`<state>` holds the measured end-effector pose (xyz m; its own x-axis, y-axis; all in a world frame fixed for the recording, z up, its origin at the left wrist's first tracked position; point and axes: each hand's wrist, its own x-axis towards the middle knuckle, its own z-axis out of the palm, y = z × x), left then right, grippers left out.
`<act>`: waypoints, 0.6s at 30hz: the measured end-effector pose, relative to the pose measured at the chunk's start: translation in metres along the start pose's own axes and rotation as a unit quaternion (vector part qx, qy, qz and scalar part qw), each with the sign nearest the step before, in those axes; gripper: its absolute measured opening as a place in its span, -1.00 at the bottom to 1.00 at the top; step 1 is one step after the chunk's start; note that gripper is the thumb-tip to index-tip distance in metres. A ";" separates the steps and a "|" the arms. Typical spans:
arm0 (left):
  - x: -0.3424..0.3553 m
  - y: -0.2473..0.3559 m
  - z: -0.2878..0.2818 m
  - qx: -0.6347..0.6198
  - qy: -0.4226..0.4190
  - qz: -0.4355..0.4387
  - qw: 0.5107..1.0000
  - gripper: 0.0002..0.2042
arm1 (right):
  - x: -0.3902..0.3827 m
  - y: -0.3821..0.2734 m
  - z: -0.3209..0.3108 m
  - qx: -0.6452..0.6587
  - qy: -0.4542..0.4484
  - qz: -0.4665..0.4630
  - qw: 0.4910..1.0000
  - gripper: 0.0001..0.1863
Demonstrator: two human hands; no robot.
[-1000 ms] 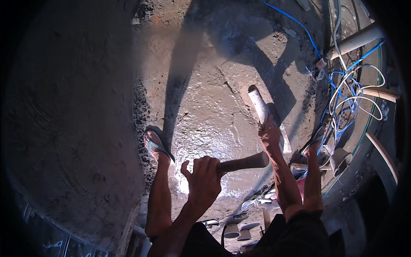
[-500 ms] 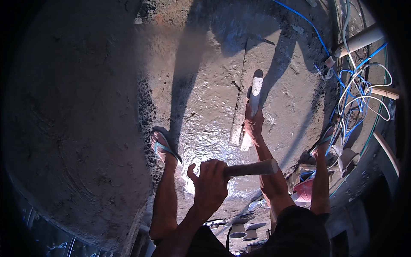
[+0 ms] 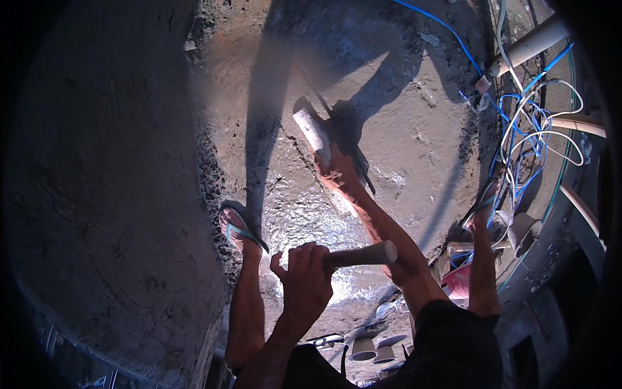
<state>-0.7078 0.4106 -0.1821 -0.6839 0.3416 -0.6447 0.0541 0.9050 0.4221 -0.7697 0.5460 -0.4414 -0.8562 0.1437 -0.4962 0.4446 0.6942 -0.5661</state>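
My right hand [image 3: 338, 170] is closed around the pale round handle of a float [image 3: 311, 131], low over the wet grey cement [image 3: 295, 211]. The float's long narrow blade lies at a slant across the surface, partly hidden by hand and shadow. Nearer my body, my left hand [image 3: 304, 275] is a fist around a round brownish handle [image 3: 363, 254]. This handle sticks out to the right, above my right forearm. What it belongs to is hidden by the fist. My left thumb stands a little away from the fingers.
My sandalled feet, left [image 3: 236, 230] and right [image 3: 483, 204], stand wide apart. Tangled blue and white cables [image 3: 534, 133] and a pipe [image 3: 531, 45] lie at the right. A pink-red container [image 3: 457, 280] and several bucket-like vessels [image 3: 363, 350] are near my legs. A dark grey surface [image 3: 110, 181] fills the left.
My right hand has swung the float to the left, and its handle now tilts to the upper left. My left hand with its handle has shifted slightly left in view.
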 end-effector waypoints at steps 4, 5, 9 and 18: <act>0.000 -0.003 0.003 -0.026 -0.017 -0.004 1.000 -0.74 | -0.053 0.033 -0.021 0.008 -0.057 0.013 0.998 -0.44; 0.000 -0.003 0.002 -0.027 -0.015 -0.005 0.999 -0.74 | -0.066 0.043 -0.028 -0.014 -0.073 0.001 0.997 -0.40; 0.001 0.003 -0.007 -0.007 0.018 0.004 1.000 -0.74 | -0.097 0.083 -0.057 -0.154 -0.204 -0.054 0.965 -0.34; 0.005 0.015 -0.013 0.016 0.020 0.010 1.000 -0.76 | 0.029 0.090 -0.112 -0.218 -0.022 -0.163 0.962 -0.44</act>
<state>-0.7196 0.4228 -0.1706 -0.7103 0.3504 -0.6105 0.0913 0.9059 0.4136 -0.7844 0.6912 -0.4330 -0.9152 -0.1543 -0.3723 -0.0061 0.9290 -0.3701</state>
